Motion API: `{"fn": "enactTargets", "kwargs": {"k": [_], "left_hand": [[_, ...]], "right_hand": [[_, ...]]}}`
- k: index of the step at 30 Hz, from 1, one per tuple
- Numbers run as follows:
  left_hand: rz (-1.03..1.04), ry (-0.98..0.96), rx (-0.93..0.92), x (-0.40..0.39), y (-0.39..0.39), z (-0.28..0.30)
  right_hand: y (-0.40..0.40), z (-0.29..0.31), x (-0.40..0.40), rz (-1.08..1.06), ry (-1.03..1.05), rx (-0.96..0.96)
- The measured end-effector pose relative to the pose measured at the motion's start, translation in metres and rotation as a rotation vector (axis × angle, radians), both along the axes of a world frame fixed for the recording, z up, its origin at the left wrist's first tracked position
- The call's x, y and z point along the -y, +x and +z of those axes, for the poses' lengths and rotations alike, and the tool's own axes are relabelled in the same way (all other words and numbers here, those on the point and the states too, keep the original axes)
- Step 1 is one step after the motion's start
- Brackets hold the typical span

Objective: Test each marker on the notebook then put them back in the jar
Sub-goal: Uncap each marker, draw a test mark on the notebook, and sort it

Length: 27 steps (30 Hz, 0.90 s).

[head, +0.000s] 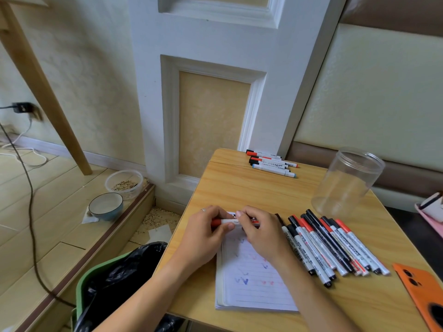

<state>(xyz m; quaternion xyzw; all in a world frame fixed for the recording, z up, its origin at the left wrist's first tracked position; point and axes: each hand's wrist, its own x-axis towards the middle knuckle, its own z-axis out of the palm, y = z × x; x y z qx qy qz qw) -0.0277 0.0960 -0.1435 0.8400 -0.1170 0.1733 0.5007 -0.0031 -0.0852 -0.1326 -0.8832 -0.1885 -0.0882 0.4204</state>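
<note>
White panelled pillar [213,97], apparently wallpapered walls [96,75].

Markers [335,248] right of notebook [254,283], jar [347,183] behind.

Bare table [239,188] before jar [347,183]; marker row [335,248] probably crowds its right.

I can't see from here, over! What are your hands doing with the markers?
Left hand and right hand both grip one red marker above the notebook. Jar holds nothing yet. Big pile of markers waits right of the notebook. Nothing in the way.
</note>
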Motion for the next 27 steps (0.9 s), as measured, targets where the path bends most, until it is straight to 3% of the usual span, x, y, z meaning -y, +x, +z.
{"fn": "enactTargets", "kwargs": {"k": [7,11,14,19,27], "left_hand": [[-0.01,-0.077,0.001,0.003,-0.004,0.004],[-0.024,-0.111,-0.01,0.002,-0.002,-0.001],[-0.022,-0.143,-0.001,-0.001,-0.002,-0.002],[0.042,-0.19,0.013,-0.001,-0.004,-0.001],[0.075,0.247,-0.11,0.001,0.006,-0.013]], "right_hand": [[0.001,-0.001,-0.002,-0.022,0.056,0.092],[-0.001,-0.006,-0.001,-0.053,-0.141,0.239],[-0.005,-0.002,-0.003,0.062,-0.282,0.269],[-0.005,-0.002,-0.006,0.102,-0.357,0.338],[0.001,0.01,0.013,-0.198,-0.124,0.365]]}}
